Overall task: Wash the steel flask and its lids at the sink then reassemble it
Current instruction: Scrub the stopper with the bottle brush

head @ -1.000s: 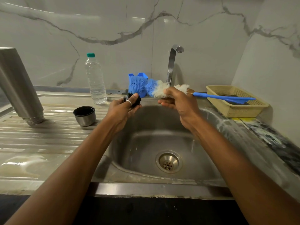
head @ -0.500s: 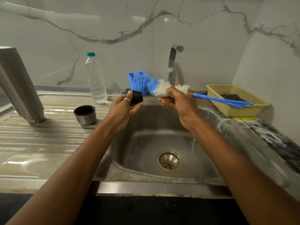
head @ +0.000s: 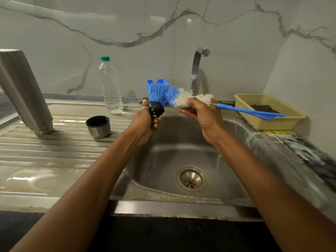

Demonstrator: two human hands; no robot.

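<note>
Flask parts are sitting apart around the sink [head: 163,160], and nearest of all the drain [head: 191,179] is showing at the bottom of the wet basin, between the two forearms. Taking that drain as the clock's centre, the left hand [head: 143,122] is hovering at 11 o'clock over the basin, gripping the black inner lid [head: 156,109]. Its thumb and curled fingers are wrapping round the lid, with a ring [head: 145,107] showing on one finger. At 12 o'clock the right hand [head: 201,115] is clenching the bottle brush [head: 160,92] by its white bristles. The blue bristle head is meeting the top of the black inner lid, while the blue handle is pointing off toward 2 o'clock, across the front of the yellow basket [head: 272,122].

Farther left, at 10 o'clock, the steel cup lid [head: 98,126] is standing mouth up on the ribbed drainboard [head: 54,151] — dark inside, well apart from the hands. Beyond it, nearer 9 o'clock, the steel flask [head: 23,91] is standing mouth down on the same drainboard (its body looking slanted at the frame's edge).

At the back, a clear water bottle [head: 110,88] with a green cap is standing at 11 o'clock, the tap [head: 197,70] is rising at 12 o'clock, and the basket is holding a dark pad [head: 263,108].
</note>
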